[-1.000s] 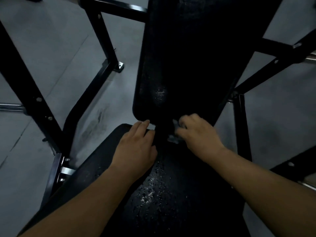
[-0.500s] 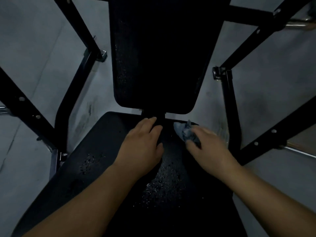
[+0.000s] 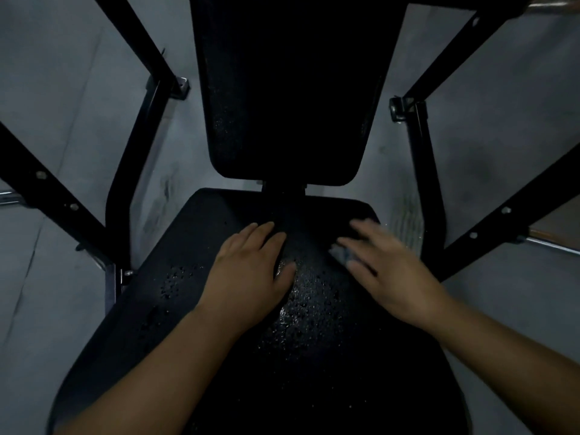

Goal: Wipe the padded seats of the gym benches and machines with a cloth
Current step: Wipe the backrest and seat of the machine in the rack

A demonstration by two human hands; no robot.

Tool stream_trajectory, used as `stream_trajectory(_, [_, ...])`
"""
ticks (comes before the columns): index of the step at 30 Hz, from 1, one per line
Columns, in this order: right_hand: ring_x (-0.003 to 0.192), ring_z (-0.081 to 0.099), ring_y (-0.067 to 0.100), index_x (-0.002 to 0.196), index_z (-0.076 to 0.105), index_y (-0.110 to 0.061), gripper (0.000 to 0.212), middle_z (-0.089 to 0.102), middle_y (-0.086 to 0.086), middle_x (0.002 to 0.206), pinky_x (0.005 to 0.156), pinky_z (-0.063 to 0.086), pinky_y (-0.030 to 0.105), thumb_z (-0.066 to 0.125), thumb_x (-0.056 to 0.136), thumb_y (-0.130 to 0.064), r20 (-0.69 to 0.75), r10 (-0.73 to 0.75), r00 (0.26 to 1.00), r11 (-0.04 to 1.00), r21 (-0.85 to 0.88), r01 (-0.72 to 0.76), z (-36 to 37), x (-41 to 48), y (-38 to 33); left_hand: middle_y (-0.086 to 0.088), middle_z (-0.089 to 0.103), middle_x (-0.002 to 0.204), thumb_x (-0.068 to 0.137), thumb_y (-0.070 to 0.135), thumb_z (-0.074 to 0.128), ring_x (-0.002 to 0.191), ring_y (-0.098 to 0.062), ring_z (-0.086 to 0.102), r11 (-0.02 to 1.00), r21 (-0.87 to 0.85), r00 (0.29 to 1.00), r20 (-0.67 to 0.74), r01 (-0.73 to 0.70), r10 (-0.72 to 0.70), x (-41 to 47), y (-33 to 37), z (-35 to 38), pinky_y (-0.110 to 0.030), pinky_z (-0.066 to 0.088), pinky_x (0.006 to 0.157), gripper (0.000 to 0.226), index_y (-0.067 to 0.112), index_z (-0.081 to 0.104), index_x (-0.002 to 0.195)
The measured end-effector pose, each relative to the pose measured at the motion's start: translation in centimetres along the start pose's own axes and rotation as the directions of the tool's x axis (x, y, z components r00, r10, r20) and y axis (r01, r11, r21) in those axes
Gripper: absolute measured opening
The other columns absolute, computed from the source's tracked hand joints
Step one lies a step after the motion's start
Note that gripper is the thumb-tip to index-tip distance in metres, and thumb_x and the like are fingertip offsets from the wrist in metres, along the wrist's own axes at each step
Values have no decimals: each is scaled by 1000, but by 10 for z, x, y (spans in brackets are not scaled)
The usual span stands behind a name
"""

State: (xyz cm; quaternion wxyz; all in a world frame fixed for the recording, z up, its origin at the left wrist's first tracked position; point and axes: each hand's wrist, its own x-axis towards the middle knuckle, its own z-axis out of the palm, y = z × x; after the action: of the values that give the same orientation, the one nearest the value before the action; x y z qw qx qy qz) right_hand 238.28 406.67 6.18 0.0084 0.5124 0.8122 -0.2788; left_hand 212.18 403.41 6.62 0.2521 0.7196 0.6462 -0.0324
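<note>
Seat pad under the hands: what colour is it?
Black seat pad, speckled with wet droplets; head view.

The one view comes from a wide-angle camera on the person's head, looking forward and steeply down. It sits close over the seat (image 3: 314,356), which fills the near middle. The forearms enter from the near edge, and the left hand (image 3: 248,274) and right hand (image 3: 389,271) lie mid-picture. The backrest (image 3: 288,89) runs away to the far edge. Floor (image 3: 62,89) shows left and right, and the frame (image 3: 56,196) bars splay outward at the sides.
</note>
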Motion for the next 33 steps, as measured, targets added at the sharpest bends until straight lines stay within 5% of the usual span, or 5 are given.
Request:
stream_trajectory(5, [129,38,34,137,51,-34,59,41,14,144,106,34,42,17,97,-62,-104,420,901,903,-49,-427,8,73,-12,1,35,158,91,64,24,147,-20,27,1000,-8,1000,-28,-4,4,-9,-9,0,-42,24,120,71,25,44,147])
stream_trajectory(15, [129,50,23,116,61,-29,23,56,3,136,106,41,52,64,94,-24,-1,40,999,995,91,-40,-7,-9,-39,0,35,158,92,63,25,147,-20,28,999,3,999,-39,-38,38,-13,-15,1,-39,22,120,70,23,43,148])
stream_trajectory(19, [121,50,42,127,64,-20,38,52,19,133,100,43,50,66,91,-34,-129,252,959,950,-157,-271,-5,-22,-41,-1,34,159,93,61,24,148,-20,27,999,14,999,-38,-36,36,-15,-14,2,-40,22,121,69,23,42,148])
stream_trajectory(24, [122,52,27,157,25,-18,66,57,11,132,103,36,30,52,98,-7,-74,428,901,893,190,-409,7,-11,-80,-2,36,158,93,57,29,147,-21,27,1000,13,998,-49,-26,27,-16,-9,-1,-40,20,120,66,22,42,147])
stream_trajectory(33, [107,57,19,102,66,-20,8,60,-6,107,91,45,30,64,95,-21,-153,224,962,950,254,-181,13,-29,-67,-2,36,157,88,47,30,146,-22,27,999,-22,999,-42,-32,31,-16,-10,-2,-41,20,121,64,21,44,145])
